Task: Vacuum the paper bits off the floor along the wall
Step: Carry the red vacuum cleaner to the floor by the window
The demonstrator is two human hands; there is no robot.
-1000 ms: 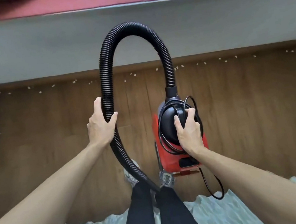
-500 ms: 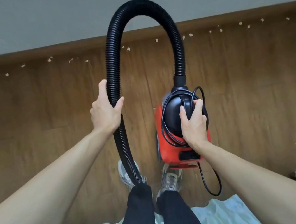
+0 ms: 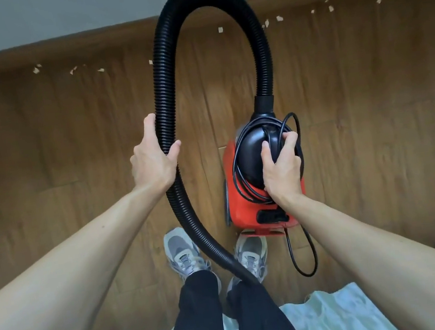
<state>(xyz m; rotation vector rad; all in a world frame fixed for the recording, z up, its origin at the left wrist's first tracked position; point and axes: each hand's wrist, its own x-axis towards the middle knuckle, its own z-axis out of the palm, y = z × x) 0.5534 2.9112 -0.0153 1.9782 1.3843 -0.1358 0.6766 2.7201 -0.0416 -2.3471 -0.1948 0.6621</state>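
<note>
Head view: a brown wood-plank floor (image 3: 71,156) is seen from above, bounded at the top by a grey wall (image 3: 52,14). A crumpled pale green sheet (image 3: 327,313) is spread along the bottom edge. A black ribbed vacuum hose (image 3: 160,75) is arched high from a red canister vacuum cleaner with a black domed top (image 3: 236,203). The hose is gripped by the left hand (image 3: 152,159), its fingers (image 3: 150,124) curled round it. The dome's top and loops of thin black power cord (image 3: 304,258) are clasped by the right hand (image 3: 281,167), fingers wrapped closed. 2 grey trainers (image 3: 182,252) are planted below. Small pale paper bits (image 3: 37,69) are scattered on the floor along the wall, well apart from the vacuum cleaner.
</note>
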